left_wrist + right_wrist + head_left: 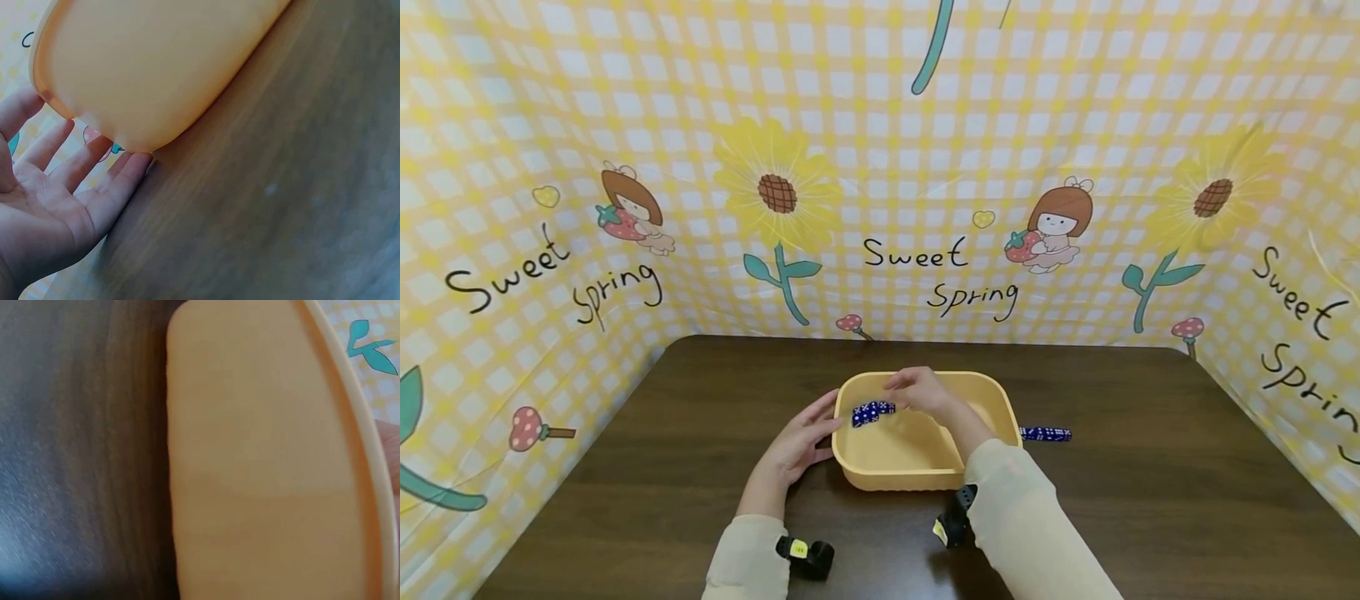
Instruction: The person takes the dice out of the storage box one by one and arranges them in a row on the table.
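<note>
A pale yellow rectangular bin (895, 481) with rounded corners stands on the table. Inside it, by the left end, several blue dice with white dots (867, 413) lie grouped together. My left hand (799, 442) rests against the bin's left side, its fingers spread and fairly straight; in the left wrist view the fingertips (140, 161) touch the outer wall. Over the bin's inside hangs my right hand (923, 393), fingers loosely bent beside the dice, with no die visible between them. The bin's wall (262, 437) hides most of that hand in the right wrist view.
Just past the bin's right side, a row of blue dice (1047, 434) lies on the dark wooden table (1150, 483). Behind and at both sides hangs a yellow checked cloth (895, 167) printed with flowers and words. Each wrist carries a black camera (805, 557).
</note>
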### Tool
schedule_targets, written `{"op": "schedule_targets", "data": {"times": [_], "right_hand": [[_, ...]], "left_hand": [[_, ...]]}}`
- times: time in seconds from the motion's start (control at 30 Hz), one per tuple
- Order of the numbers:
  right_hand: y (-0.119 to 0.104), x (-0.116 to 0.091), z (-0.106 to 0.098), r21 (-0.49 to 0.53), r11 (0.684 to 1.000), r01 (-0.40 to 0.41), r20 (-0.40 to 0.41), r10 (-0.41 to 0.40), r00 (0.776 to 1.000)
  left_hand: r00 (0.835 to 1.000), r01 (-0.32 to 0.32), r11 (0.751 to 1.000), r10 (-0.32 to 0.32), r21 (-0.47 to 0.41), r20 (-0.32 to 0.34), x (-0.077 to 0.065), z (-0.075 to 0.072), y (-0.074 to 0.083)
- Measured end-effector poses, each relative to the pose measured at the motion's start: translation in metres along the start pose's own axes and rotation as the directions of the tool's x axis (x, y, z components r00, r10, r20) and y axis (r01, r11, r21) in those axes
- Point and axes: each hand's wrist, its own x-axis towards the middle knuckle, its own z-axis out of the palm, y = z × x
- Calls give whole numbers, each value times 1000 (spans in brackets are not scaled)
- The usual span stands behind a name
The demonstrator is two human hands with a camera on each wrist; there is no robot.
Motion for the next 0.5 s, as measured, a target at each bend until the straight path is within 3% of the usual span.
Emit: {"op": "schedule_targets", "data": {"times": [0.3, 0.5], "right_hand": [[7, 0, 14, 25, 999, 23, 58, -25, 998], [11, 3, 19, -114, 993, 39, 54, -33, 998]], "left_hand": [[1000, 4, 1000, -4, 2, 12, 0, -1, 0], [1000, -1, 1000, 1, 9, 10, 0, -1, -1]]}}
